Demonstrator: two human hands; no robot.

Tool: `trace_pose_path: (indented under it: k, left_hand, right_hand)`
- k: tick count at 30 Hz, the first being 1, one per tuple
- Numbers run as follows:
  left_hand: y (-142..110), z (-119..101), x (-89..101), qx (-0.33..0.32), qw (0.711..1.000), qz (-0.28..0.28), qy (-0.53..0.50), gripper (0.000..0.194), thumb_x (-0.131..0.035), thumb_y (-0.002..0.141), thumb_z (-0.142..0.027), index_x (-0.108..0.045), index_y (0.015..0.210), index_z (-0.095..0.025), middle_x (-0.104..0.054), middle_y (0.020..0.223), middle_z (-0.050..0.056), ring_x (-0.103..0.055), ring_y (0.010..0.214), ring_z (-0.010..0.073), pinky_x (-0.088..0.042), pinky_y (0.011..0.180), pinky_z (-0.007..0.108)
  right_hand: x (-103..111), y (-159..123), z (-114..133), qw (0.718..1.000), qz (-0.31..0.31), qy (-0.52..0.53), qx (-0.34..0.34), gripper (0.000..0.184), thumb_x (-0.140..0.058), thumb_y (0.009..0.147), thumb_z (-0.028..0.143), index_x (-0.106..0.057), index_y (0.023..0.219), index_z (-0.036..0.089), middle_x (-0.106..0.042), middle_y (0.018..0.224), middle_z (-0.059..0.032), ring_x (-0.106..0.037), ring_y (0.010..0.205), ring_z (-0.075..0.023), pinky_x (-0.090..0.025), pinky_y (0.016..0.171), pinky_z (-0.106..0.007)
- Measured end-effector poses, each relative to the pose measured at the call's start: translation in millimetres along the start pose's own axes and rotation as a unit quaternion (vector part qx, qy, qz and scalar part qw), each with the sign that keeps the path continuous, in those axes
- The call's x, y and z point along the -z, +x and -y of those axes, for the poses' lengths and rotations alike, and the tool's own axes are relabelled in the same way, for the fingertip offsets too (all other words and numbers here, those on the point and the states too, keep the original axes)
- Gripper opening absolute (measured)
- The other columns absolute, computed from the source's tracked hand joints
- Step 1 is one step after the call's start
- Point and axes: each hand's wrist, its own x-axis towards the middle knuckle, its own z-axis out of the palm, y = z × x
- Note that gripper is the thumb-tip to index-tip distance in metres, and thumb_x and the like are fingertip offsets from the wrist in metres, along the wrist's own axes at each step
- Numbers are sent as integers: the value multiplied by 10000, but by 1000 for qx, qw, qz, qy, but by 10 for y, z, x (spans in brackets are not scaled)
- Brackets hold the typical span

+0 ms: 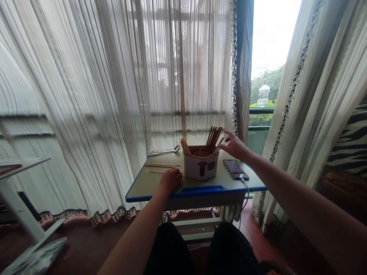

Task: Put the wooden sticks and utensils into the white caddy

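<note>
A white holder (pixel 200 166) with a dark mark on its front stands on a small blue-rimmed desk (pixel 197 191). Several wooden chopsticks (pixel 214 136) stick up from it. My right hand (pixel 235 146) hovers just right of the chopstick tips, fingers spread and holding nothing. My left hand (pixel 170 179) rests on the desk left of the holder, fingers curled onto chopsticks (pixel 162 165) lying flat there; the exact grip is hidden.
A metal spoon (pixel 166 151) lies at the desk's back left. A phone (pixel 236 169) with a cable lies right of the holder. Sheer curtains hang behind; a window opens at the right. Another table edge (pixel 23 163) stands far left.
</note>
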Motion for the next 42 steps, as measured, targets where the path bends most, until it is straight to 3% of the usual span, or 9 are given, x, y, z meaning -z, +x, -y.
trace_pose_path:
  k: [2, 7, 13, 17, 21, 25, 34, 38, 42]
  left_hand:
    - [2, -12, 18, 14, 1000, 22, -2, 230, -475, 873, -335, -653, 845, -191, -666, 938, 69, -607, 856, 172, -416, 762, 259]
    - [2, -36, 59, 35, 998, 44, 0, 261, -458, 876, -351, -666, 854, -194, -678, 948, 75, -610, 888, 185, -408, 776, 267]
    - [12, -42, 55, 32, 998, 47, 16, 286, -440, 882, -357, -667, 841, -189, -683, 927, 86, -617, 880, 190, -406, 762, 271]
    - [19, -27, 34, 39, 997, 56, 20, 308, -430, 887, -370, -670, 852, -181, -679, 931, 100, -615, 893, 195, -404, 764, 273]
    - [23, -1, 7, 26, 998, 49, 20, 326, -417, 892, -381, -670, 844, -180, -676, 913, 103, -614, 885, 197, -399, 753, 273]
    - [27, 10, -4, 21, 998, 46, 25, 333, -411, 893, -380, -672, 836, -182, -675, 905, 102, -614, 872, 196, -398, 746, 274]
    - [28, 14, -7, 26, 998, 42, 28, 333, -411, 890, -384, -669, 833, -182, -683, 892, 98, -618, 857, 196, -390, 718, 273]
    - [35, 28, -22, 26, 999, 32, 27, 310, -414, 888, -361, -664, 838, -186, -678, 908, 94, -613, 862, 191, -387, 724, 272]
    - [40, 24, -31, 28, 998, 39, 28, 330, -402, 894, -375, -667, 847, -185, -676, 924, 104, -611, 882, 198, -390, 740, 279]
  right_hand:
    - [35, -39, -47, 999, 12, 47, 2, 664, -656, 681, 302, -451, 1283, 111, -627, 959, -100, -571, 689, -156, -472, 677, -302]
    - [87, -67, -18, 998, 22, 47, 33, 230, -566, 767, 328, -655, 915, 177, -676, 822, -45, -592, 680, -145, -448, 670, -268]
    - [90, 26, 202, 1000, -2, -16, -7, 280, -505, 827, 375, -659, 731, 162, -660, 649, -44, -602, 638, -152, -420, 607, -245]
    - [6, 72, 256, 990, 6, 115, -84, 253, -502, 846, 356, -604, 719, 162, -647, 596, -32, -608, 522, -129, -443, 504, -217]
    - [-116, 96, 238, 949, -2, 280, -146, 245, -579, 816, 361, -547, 670, 166, -622, 561, -25, -621, 478, -138, -478, 428, -216]
    - [-168, 106, 238, 924, -5, 342, -170, 256, -612, 801, 357, -533, 660, 157, -619, 572, -30, -625, 475, -139, -499, 409, -223]
    - [-185, 50, 220, 934, -10, 320, -160, 294, -601, 780, 409, -577, 669, 138, -629, 617, -44, -592, 445, -129, -450, 377, -223]
    - [-154, 18, 141, 969, -122, 187, -107, 365, -491, 821, 479, -651, 839, 151, -675, 732, -60, -595, 501, -139, -491, 517, -281]
    - [-191, 39, -15, 964, -208, 113, -121, 315, -502, 790, 370, -657, 939, 139, -684, 900, -106, -636, 832, -219, -498, 764, -364]
